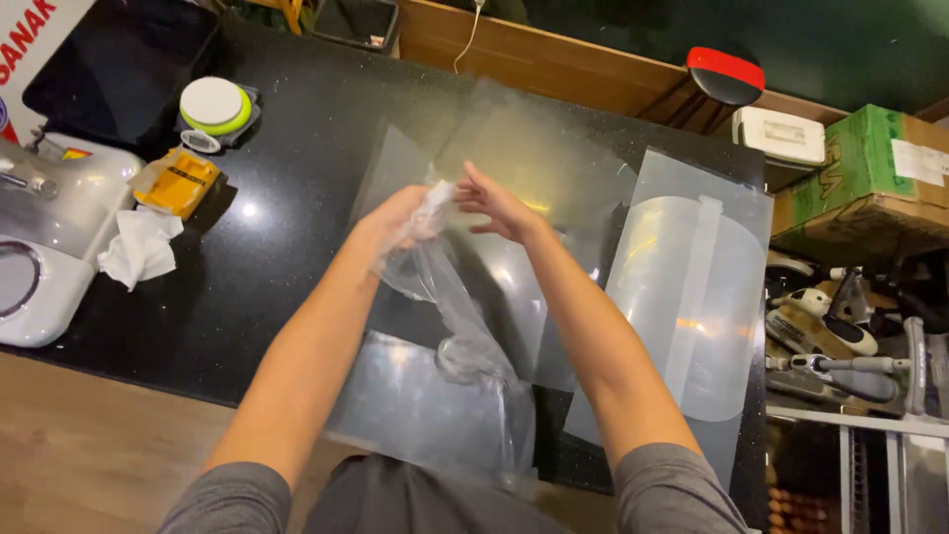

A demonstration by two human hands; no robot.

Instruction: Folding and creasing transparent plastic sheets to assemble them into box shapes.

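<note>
Two hands over the black counter (287, 267), left grip (395, 218) closed on crumpled clear plastic film (445, 297) (trailing toward the body), right grip (494, 206) open, fingertips at the film's top

Both bare forearms reach forward from grey short sleeves and converge, so the hands meet close together at chest height. The left hand (400, 216) is curled into a loose fist, knuckles up, fingers pinched shut. The right hand (497, 206) sits just beside it, palm turned leftward, fingers half spread and pointing toward the left hand, thumb on top. Both elbows are bent slightly outward.
</note>
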